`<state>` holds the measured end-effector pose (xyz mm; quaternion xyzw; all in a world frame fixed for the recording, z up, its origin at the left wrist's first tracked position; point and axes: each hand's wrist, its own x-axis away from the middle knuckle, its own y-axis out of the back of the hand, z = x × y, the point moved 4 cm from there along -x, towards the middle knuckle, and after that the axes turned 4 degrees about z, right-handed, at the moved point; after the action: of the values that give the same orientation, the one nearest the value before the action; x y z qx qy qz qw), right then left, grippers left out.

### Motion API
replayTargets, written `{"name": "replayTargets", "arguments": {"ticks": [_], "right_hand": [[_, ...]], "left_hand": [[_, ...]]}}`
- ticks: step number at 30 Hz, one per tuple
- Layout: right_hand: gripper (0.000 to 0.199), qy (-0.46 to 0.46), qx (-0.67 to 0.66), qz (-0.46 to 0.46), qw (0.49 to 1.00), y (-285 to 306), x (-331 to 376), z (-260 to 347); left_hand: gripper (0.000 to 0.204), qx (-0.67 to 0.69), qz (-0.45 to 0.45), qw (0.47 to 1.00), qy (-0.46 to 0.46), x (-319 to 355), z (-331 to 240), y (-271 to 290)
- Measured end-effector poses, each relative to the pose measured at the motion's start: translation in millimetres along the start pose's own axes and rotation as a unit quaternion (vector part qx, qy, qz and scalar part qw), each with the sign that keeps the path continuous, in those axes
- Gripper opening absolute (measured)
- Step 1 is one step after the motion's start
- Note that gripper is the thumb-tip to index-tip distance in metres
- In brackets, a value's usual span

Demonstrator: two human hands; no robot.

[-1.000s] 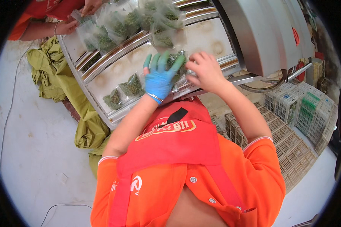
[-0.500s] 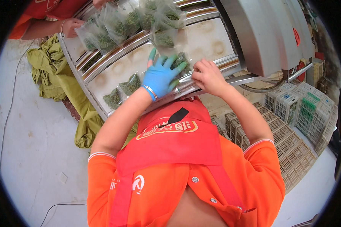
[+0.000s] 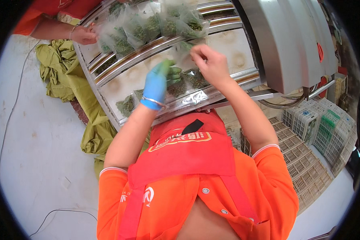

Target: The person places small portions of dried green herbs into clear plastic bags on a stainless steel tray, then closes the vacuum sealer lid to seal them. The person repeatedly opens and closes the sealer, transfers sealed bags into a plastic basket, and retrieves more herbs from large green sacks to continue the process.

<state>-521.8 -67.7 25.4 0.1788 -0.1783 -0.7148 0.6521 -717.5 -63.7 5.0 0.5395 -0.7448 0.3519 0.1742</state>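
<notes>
Clear plastic bags filled with small green grains lie on a long metal sealing machine (image 3: 120, 84). My right hand (image 3: 212, 64), bare, is closed with its fingertips on a bag (image 3: 184, 52) in the middle of the bed; this bag is somewhat blurred. My left hand (image 3: 156, 86), in a blue glove with green-stained fingers, hovers over the near row, its fingers apart and partly bent. Beside it along the near edge are a filled bag (image 3: 197, 79), another bag (image 3: 177, 88) partly under the fingers, and a bag (image 3: 126, 106) at the left end.
Across the machine, a co-worker's hand (image 3: 85, 35) is beside a far row of filled bags (image 3: 138, 34). A large metal cover (image 3: 292, 40) stands at the right. Plastic crates (image 3: 300, 160) stack at the lower right; an olive cloth (image 3: 70, 76) hangs at the left.
My right hand has left the near metal edge and moved up and left to a bag in the middle. My left hand has turned and drawn left, uncovering near-row bags.
</notes>
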Motion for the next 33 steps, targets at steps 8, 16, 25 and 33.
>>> {"name": "replayTargets", "arguments": {"ticks": [8, 16, 25, 33], "right_hand": [[0.016, -0.389, -0.338, 0.088, 0.852, 24.0, 22.9, -28.4], [0.012, -0.230, -0.144, 0.251, 0.929, 71.2, 21.5, -46.7], [0.019, 0.018, 0.272, 0.155, 0.949, 90.3, 40.4, -66.5], [0.031, -0.025, 0.385, 0.315, 0.867, 88.2, 56.3, -55.7]], "left_hand": [[0.039, -0.178, 0.063, 0.972, 0.141, -38.7, -3.4, -15.4], [0.046, -0.486, 0.063, 0.860, -0.144, -14.6, 0.8, -63.4], [0.059, -0.703, -0.041, 0.644, -0.298, -22.1, 39.9, -114.0], [0.055, -0.751, 0.066, 0.500, -0.425, -43.1, 36.8, -124.3]]}}
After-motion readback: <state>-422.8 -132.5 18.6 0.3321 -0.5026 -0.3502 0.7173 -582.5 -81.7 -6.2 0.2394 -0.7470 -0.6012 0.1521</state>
